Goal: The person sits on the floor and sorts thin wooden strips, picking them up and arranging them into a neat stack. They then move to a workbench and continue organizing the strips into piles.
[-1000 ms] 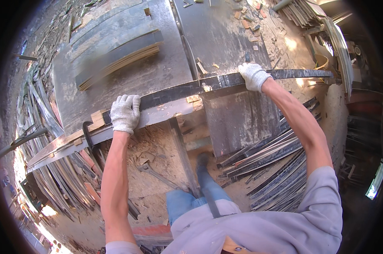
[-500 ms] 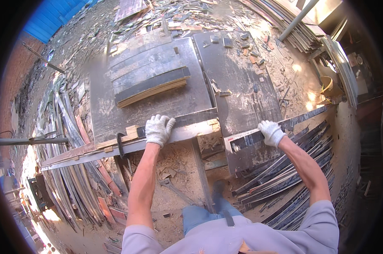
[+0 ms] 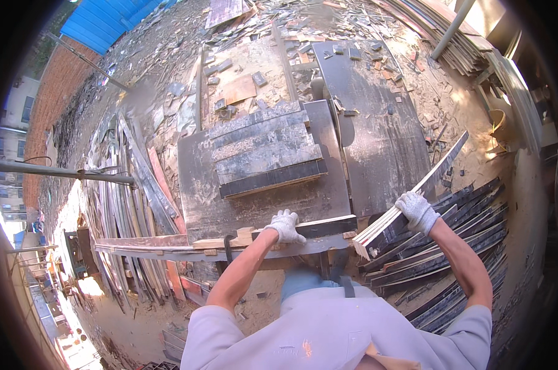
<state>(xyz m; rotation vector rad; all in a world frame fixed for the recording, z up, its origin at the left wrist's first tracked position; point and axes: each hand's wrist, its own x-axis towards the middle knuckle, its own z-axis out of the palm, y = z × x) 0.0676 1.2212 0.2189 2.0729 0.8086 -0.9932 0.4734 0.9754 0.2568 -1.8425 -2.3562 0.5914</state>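
Since before, my right hand swung its gripped plank strips lower right, left hand fingers flat on table board

We count two gloved hands at the bench: the left hand and the right hand, each in one white glove. The right hand grips one bundle of strips; how many strips it holds we cannot tell. One stack of boards lies on the table, about four showing on top. Two poles are visible, one at left and one at top right. One blue roof shows beyond.
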